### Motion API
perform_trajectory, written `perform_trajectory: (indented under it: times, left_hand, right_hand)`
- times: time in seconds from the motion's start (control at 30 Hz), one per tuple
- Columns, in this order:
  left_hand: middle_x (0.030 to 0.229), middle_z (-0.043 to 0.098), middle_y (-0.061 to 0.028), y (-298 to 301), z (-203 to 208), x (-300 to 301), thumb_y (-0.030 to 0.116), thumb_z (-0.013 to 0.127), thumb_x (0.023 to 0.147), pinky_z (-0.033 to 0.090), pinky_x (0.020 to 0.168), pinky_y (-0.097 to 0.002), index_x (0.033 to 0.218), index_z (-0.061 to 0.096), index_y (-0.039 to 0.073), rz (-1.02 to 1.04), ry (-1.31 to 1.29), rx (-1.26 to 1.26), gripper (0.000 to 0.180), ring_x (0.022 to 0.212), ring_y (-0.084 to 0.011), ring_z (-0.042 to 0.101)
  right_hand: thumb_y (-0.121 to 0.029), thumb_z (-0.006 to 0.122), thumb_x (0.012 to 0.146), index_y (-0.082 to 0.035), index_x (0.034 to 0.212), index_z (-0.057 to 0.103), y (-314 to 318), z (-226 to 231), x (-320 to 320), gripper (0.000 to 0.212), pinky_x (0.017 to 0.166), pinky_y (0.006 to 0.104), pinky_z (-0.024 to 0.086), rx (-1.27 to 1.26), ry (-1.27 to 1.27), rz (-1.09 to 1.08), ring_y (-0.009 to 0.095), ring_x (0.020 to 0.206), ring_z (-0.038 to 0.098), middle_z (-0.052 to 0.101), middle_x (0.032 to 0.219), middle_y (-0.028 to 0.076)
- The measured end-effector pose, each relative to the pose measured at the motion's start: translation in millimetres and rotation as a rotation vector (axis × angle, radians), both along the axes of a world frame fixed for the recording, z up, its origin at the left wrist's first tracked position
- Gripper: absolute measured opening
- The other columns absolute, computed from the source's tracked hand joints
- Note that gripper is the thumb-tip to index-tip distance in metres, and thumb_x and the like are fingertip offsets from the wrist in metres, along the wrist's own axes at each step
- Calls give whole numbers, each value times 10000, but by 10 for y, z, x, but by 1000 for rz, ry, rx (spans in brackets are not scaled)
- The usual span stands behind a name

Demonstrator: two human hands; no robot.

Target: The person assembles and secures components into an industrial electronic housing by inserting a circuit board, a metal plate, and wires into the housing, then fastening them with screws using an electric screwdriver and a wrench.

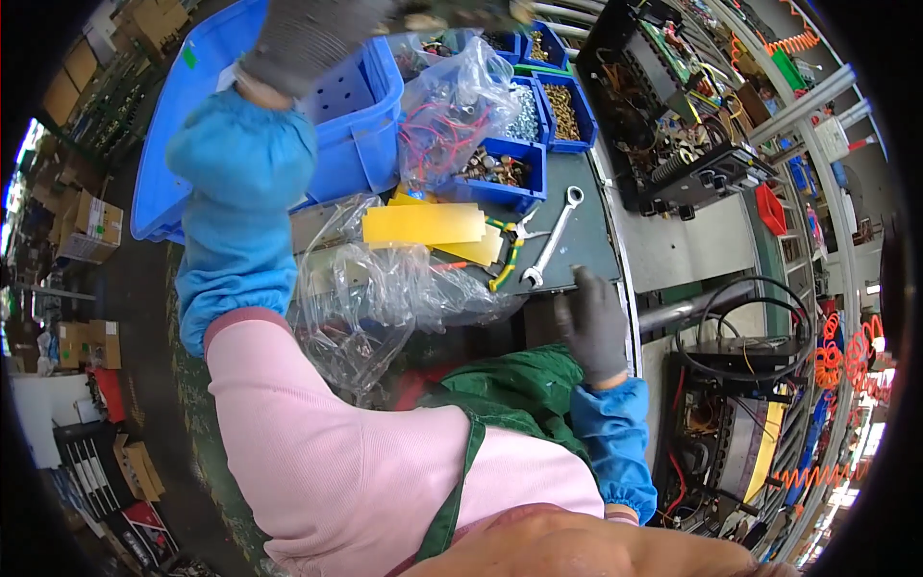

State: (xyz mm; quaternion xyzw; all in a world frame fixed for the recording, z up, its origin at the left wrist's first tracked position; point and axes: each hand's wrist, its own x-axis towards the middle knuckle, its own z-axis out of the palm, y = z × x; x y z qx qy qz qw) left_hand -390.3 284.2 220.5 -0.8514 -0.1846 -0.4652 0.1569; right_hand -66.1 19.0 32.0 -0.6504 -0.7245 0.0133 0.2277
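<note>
The upper edge of the view is cutting off the left hand [312, 43], and motion is blurring it; I cannot tell whether its gloved fingers are gripping the dark, smeared piece [452, 14] showing just beside it. That hand is hovering over the blue bin [361, 159], whose near wall is standing behind crumpled clear film [375, 298]. The bag [452, 115] is partly veiling its red wires.

The right hand [593, 327] is hanging by the pale edge of the surface [588, 221], thumb standing apart from the fingers, nothing showing between them. Just beyond its fingertips, the shiny steel wrench [555, 245] is lying slantwise, a strip of dark green surface running between it and that edge. Pliers [507, 264] with yellow-and-green grips are lying beside it, near flat, notched yellow plates [423, 224]. Farther up, a small blue tray [571, 146] is holding brass-coloured hardware.
</note>
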Motion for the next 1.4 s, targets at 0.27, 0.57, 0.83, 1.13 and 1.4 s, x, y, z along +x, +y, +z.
perform_trajectory:
  times: [0.27,0.57,0.83,1.13,1.4]
  left_hand:
    - [1012,727,-99,802,-609,-1160,249,704,870,539,804,-358,1086,725,103,644,69,-713,262,878,-249,686]
    - [1095,678,-148,1092,-1118,-1343,162,683,826,506,887,-405,1113,670,51,770,530,-1054,307,1011,-309,643]
    - [1090,674,-145,994,-1102,-1175,159,675,821,509,874,-412,1118,636,59,838,773,-1141,316,992,-317,645]
    - [1033,672,-173,867,-1272,-971,113,665,823,512,873,-443,1143,625,85,780,836,-1057,324,977,-365,642]
    - [969,681,-161,797,-1300,-844,138,692,806,526,839,-442,1017,657,48,802,957,-1065,232,953,-355,654]
  right_hand:
    - [-237,745,740,-66,985,562,246,-427,-4,350,725,470,520,-434,-131,-93,376,914,607,575,984,154]
    - [-207,759,706,-87,930,564,392,-655,182,320,712,484,517,-466,-74,-53,376,885,605,574,957,140]
    - [-159,797,662,-93,904,561,454,-568,172,345,682,467,508,-463,-32,-33,367,856,602,578,945,118]
    - [-136,721,707,-133,886,596,601,-626,204,219,643,457,501,-576,-65,6,345,782,623,603,882,86]
    - [-135,678,730,-112,827,605,681,-596,188,124,613,459,505,-633,-104,28,345,731,625,606,841,103]
